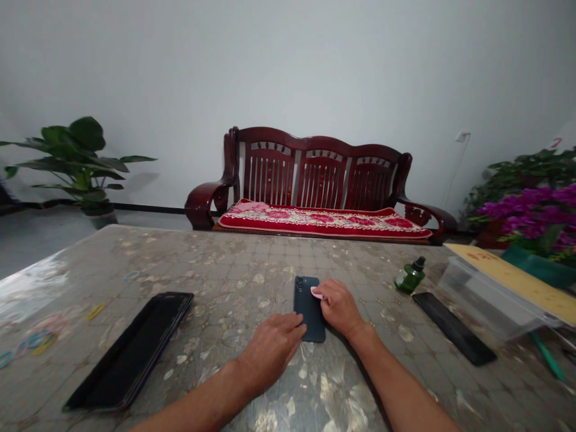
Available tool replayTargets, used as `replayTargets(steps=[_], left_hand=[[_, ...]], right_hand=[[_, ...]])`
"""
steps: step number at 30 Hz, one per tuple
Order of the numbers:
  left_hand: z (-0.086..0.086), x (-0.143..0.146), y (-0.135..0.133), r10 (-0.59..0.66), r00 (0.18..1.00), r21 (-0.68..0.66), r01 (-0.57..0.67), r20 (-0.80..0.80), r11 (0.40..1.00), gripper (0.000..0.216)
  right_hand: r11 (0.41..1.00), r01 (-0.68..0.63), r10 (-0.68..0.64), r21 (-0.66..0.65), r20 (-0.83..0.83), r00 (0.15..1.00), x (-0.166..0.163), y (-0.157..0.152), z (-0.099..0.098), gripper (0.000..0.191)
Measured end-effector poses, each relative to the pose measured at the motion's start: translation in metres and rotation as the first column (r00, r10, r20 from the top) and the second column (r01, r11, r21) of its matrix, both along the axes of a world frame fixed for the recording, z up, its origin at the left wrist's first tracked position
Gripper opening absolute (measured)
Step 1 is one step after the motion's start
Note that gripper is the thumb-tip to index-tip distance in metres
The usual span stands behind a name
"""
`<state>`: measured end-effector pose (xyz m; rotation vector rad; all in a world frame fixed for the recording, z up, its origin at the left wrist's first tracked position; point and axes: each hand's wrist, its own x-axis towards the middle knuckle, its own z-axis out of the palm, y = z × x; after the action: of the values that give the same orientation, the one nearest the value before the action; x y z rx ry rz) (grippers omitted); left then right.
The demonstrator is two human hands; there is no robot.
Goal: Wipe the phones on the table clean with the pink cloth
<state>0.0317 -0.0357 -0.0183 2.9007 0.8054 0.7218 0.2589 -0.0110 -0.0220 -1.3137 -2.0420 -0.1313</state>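
Note:
A dark blue smartphone [309,315] lies back side up on the table, its camera lenses at the top left corner. My left hand [274,345] rests low on its left side, fingers stretched out and fingertips touching the phone's edge. From the right, my right hand [338,306] pinches a small pale pink piece [317,293], perhaps a cloth or tissue, against the upper part of the phone's back. Most of that piece is hidden under the fingers.
A large black tablet [135,348] lies on the left of the patterned table [216,270], near coloured bands [42,342]. To the right are a green bottle [410,276], a long black object [454,327] and a clear plastic box [490,300]. Beyond stands a wooden bench [319,168].

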Motion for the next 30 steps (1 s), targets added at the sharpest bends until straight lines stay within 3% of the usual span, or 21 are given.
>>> replayTargets(steps=[3, 9, 17, 25, 30], left_hand=[[-0.001, 0.0, 0.0, 0.001, 1.0, -0.003, -0.001, -0.008, 1.0, 0.021], [0.0, -0.001, 0.0, 0.004, 1.0, -0.004, -0.005, -0.016, 1.0, 0.021], [0.001, -0.001, 0.0, 0.001, 1.0, -0.01, -0.001, -0.01, 1.0, 0.024], [0.005, -0.001, -0.001, 0.006, 1.0, -0.035, -0.007, -0.024, 0.999, 0.019], [0.003, -0.001, -0.001, 0.002, 1.0, -0.025, -0.003, -0.023, 1.0, 0.023]], right_hand=[[1.0, 0.01, -0.011, -0.024, -0.035, 0.999, 0.002, 0.001, 0.0, 0.038], [0.99, -0.137, 0.138, -0.039, 0.043, 0.989, -0.001, -0.014, 0.007, 0.028], [1.0, -0.011, 0.011, -0.012, -0.007, 1.0, -0.007, -0.009, 0.005, 0.031], [0.99, -0.138, 0.139, -0.022, 0.071, 0.988, -0.014, -0.017, 0.009, 0.031], [1.0, -0.004, 0.004, -0.013, 0.028, 1.0, -0.012, -0.005, 0.008, 0.03]])
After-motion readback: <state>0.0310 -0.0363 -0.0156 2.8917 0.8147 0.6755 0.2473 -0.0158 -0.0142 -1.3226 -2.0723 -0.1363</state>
